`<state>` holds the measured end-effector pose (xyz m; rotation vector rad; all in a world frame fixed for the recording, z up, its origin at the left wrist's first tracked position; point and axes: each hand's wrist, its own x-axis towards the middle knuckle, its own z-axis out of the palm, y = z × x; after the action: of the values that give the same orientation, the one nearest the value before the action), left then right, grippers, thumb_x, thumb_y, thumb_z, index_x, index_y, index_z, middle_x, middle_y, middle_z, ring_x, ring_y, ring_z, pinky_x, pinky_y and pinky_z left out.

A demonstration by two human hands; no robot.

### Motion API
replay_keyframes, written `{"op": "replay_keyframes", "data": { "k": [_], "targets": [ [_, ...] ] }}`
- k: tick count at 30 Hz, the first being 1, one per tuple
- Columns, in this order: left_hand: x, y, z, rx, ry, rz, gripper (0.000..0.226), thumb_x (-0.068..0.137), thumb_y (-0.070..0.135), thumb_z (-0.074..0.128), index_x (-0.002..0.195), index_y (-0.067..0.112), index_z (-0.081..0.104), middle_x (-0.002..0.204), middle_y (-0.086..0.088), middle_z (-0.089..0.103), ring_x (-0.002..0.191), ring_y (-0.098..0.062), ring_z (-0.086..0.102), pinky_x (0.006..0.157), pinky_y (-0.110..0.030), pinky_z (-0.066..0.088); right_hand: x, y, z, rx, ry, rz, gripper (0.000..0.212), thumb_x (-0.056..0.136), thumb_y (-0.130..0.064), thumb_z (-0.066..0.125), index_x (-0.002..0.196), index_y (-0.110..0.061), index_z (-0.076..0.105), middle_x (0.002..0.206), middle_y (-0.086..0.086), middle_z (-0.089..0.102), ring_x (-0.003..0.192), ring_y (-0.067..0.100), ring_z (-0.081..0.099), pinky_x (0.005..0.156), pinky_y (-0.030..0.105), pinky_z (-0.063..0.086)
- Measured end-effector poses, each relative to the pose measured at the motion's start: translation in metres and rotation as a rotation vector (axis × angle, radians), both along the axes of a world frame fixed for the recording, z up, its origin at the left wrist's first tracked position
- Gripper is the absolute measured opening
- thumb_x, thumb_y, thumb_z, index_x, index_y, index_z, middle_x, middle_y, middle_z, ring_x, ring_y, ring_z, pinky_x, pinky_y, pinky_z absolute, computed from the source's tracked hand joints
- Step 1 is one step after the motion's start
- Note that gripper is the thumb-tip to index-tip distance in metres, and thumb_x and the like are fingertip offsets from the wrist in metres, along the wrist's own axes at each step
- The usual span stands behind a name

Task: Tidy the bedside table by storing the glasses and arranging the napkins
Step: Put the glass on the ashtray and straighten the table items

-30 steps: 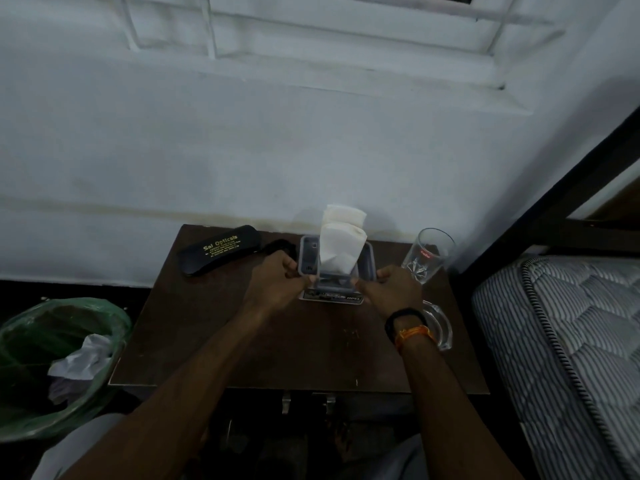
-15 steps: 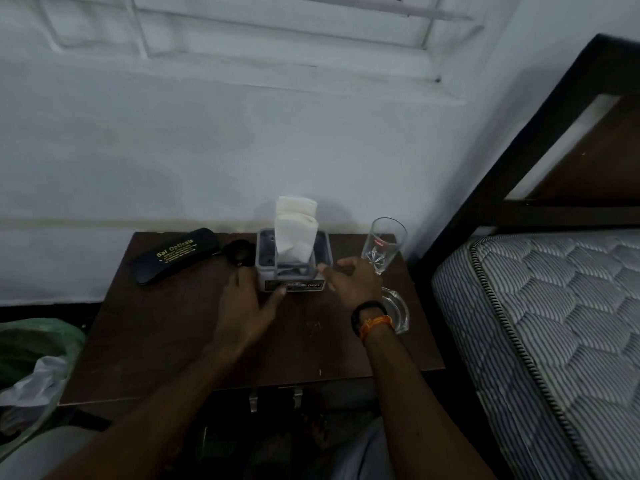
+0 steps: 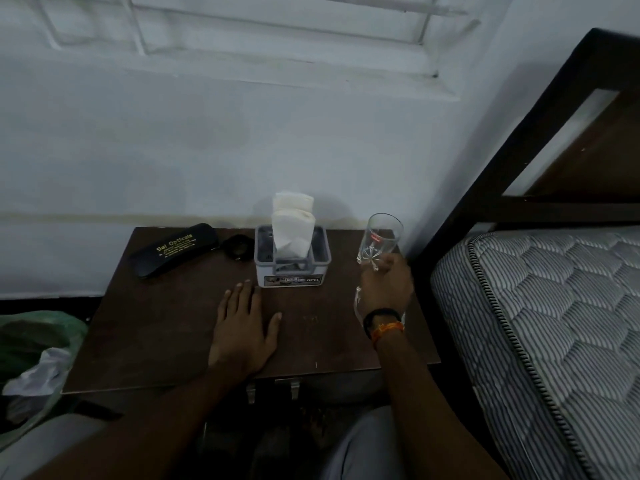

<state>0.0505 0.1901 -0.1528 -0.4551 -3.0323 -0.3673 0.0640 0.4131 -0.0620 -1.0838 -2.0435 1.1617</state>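
My left hand (image 3: 242, 327) lies flat, fingers spread, on the bench (image 3: 166, 327) just before the napkin holder (image 3: 292, 261); my right hand (image 3: 386, 289) grips the base of the drinking glass (image 3: 380, 240). White napkins (image 3: 292, 226) stand upright in the holder. The black glasses case (image 3: 175, 250) lies at the back left

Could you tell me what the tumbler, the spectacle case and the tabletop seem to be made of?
Tumbler: clear glass, since the wall shows through it, with a small red mark. Spectacle case: black, matte, probably plastic or leatherette, with gold lettering. Tabletop: dark brown wood or wood-look laminate, dull finish with faint scuffs; the dim light leaves that open.
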Motion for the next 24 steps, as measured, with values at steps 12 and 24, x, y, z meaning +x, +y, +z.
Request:
{"op": "replay_keyframes", "data": {
  "k": [12,24],
  "targets": [
    [-0.002,0.002,-0.002,-0.024,0.012,-0.008,0.072,0.092,0.061,0.027,0.140,0.011,0.044,0.156,-0.015,0.032,0.146,-0.032,0.025,0.121,-0.047,0.016,-0.029,0.029,-0.014,0.041,-0.095,0.024,0.120,0.060,-0.059,0.084,0.151,-0.007,0.024,0.156,0.016,0.029,0.144,0.032,0.025,0.115,0.043,0.025],
    [-0.002,0.003,-0.001,-0.018,0.019,-0.017,0.067,0.092,0.059,0.033,0.137,0.011,0.047,0.155,-0.016,0.034,0.145,-0.032,0.027,0.121,-0.047,0.017,-0.060,0.044,-0.023,-0.117,0.086,0.011,0.083,0.055,-0.042,0.089,0.125,-0.023,0.048,0.130,0.003,0.059,0.111,0.023,0.061,0.093,0.040,0.055]
  ]
}}
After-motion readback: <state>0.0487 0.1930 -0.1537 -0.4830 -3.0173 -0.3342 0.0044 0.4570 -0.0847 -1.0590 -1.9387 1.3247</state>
